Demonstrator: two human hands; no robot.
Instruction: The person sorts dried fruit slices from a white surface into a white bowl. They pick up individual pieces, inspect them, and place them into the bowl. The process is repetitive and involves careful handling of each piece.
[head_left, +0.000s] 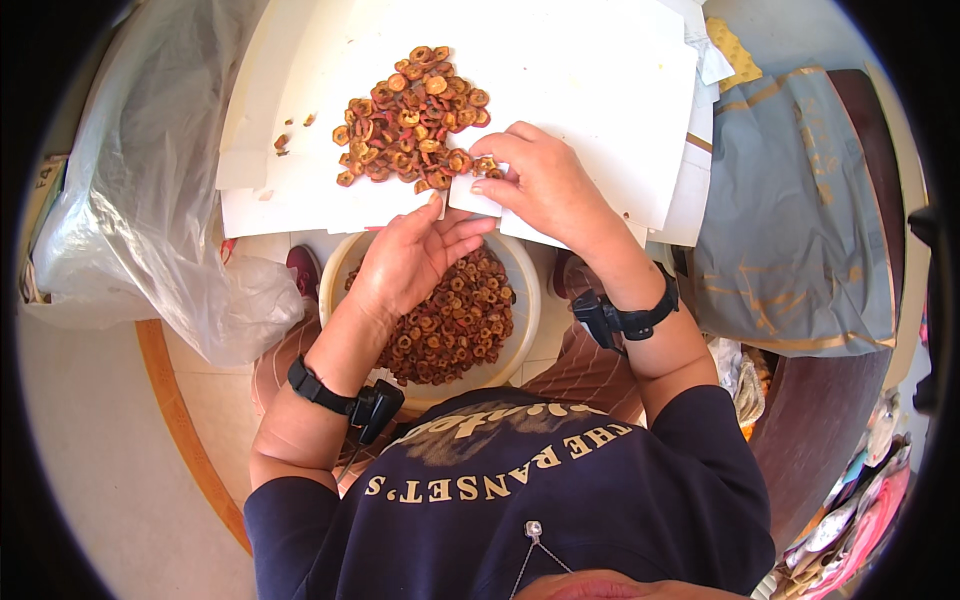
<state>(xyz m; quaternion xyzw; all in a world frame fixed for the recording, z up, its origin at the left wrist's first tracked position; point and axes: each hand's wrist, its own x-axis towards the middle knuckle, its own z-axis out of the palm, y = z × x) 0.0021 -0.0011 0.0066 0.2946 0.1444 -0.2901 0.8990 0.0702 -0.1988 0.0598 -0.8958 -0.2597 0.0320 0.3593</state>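
Note:
A pile of dried red fruit slices (409, 120), like hawthorn, lies on a white board (585, 82). My right hand (544, 169) is at the pile's near right side, thumb and fingers curled around a few slices (486, 166) close to the board's surface. Below it, my left hand (420, 259) is palm up at the board's near edge. Its thumb touches the edge and its fingers are apart, with nothing seen in them. Under the left hand stands a pale round basin (531, 300) between the knees, with many more slices (457, 322) inside, partly hidden by that hand and forearm.
A few small bits (281, 142) lie left of the pile. Clear plastic sheeting (150, 172) bulges along the left side. At right, a grey bag (795, 217) rests on a dark wooden surface (810, 435). Folded cloths (855, 525) are stacked at the lower right.

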